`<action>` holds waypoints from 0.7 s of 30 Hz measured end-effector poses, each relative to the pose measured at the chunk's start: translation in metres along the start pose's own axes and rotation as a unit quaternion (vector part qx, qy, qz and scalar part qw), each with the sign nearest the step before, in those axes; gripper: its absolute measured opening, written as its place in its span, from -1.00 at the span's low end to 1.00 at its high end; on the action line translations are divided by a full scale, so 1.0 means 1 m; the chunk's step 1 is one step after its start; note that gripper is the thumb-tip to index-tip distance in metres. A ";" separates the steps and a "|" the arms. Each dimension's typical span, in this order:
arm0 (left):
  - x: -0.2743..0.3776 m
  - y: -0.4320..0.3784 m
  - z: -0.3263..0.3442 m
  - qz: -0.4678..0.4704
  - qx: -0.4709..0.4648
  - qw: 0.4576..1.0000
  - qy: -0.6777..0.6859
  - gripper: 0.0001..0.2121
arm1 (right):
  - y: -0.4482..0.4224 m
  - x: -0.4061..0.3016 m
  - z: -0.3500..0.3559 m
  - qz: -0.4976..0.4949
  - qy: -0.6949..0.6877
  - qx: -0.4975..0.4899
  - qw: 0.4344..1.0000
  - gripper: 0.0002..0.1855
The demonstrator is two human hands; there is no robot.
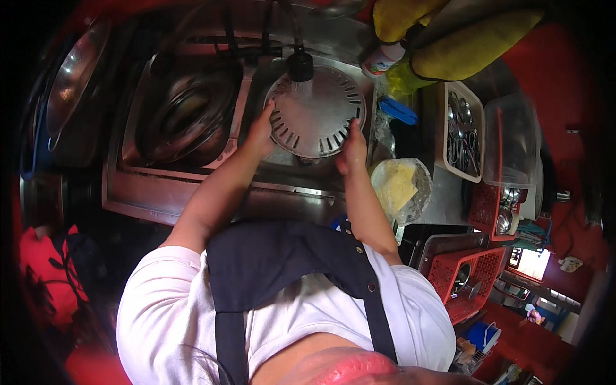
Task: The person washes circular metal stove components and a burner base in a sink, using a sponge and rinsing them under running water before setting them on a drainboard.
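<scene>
Both of my hands hold a round metal plate with slots around its rim (pixel 317 113) over the right sink basin (pixel 284 166). My left hand (pixel 262 132) grips the plate's left edge, thumb on top. On the lower right edge is my right hand (pixel 353 147), its thumb also on the upper face. Water runs from a black faucet head (pixel 300 66) onto the upper part of the plate. The fingers beneath the plate are mostly hidden.
A large round metal vessel (pixel 187 120) lies in the left basin. Right of the sink are a clear bowl with a yellow sponge or cloth (pixel 402 187), a blue brush-like object (pixel 398 110), a bottle (pixel 382 60), yellow gloves (pixel 476 45) and a cutlery tray (pixel 476 103). Red baskets (pixel 474 284) stand farther right.
</scene>
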State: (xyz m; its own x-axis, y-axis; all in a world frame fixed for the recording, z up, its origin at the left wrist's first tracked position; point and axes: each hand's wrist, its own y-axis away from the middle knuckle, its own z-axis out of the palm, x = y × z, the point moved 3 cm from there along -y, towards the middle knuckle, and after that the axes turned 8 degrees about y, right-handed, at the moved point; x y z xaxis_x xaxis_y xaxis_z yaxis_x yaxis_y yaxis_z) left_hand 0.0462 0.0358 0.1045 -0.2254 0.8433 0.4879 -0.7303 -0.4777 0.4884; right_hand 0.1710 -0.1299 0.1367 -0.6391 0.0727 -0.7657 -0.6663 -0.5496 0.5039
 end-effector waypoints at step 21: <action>-0.030 0.004 0.047 0.340 -0.012 0.582 -0.738 -0.28 | 0.032 0.016 0.021 -0.082 0.107 0.116 0.984 -0.43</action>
State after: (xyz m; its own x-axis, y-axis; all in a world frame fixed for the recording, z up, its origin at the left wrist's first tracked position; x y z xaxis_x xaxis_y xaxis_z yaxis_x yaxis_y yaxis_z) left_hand 0.0799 -0.0031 0.1256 0.3190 -0.6793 0.6610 -0.8089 -0.5585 -0.1836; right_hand 0.1311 -0.1294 0.1488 -0.4369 -0.0453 -0.8984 -0.8395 -0.3383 0.4253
